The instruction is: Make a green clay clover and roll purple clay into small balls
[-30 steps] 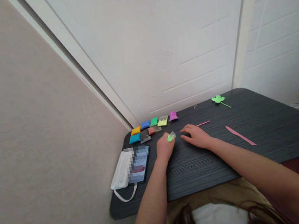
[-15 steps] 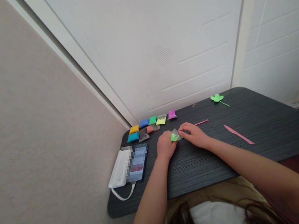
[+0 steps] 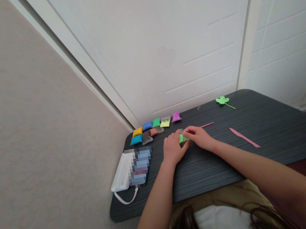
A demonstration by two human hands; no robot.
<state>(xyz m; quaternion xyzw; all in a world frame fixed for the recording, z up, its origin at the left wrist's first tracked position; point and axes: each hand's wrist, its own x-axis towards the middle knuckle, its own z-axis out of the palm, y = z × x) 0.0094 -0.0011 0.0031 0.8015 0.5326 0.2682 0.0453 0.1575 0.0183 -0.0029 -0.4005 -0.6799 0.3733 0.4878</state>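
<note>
A small clear packet of light green clay (image 3: 183, 138) is between my two hands, just above or on the dark table. My left hand (image 3: 173, 148) curls around the packet's left side, its thumb stretched along the near edge. My right hand (image 3: 200, 137) pinches the packet's right end, its fingertips partly covering it. Behind my right hand a thin pink stick tool (image 3: 207, 124) lies partly hidden. Farther right rests a pink clay knife (image 3: 244, 137). A green clover shape with a stem (image 3: 222, 100) lies near the back edge.
Several clay packets, among them a yellow one (image 3: 165, 122), a purple one (image 3: 176, 116) and a teal one (image 3: 136, 140), lie at the back left. A phone (image 3: 141, 168) and a white power bank (image 3: 123, 173) joined by a cable sit at the left. White panels (image 3: 193, 72) rise behind the table.
My left hand has shifted slightly right and its thumb has come out under the packet. The packet has moved right, and my right fingers now cover more of its end.
</note>
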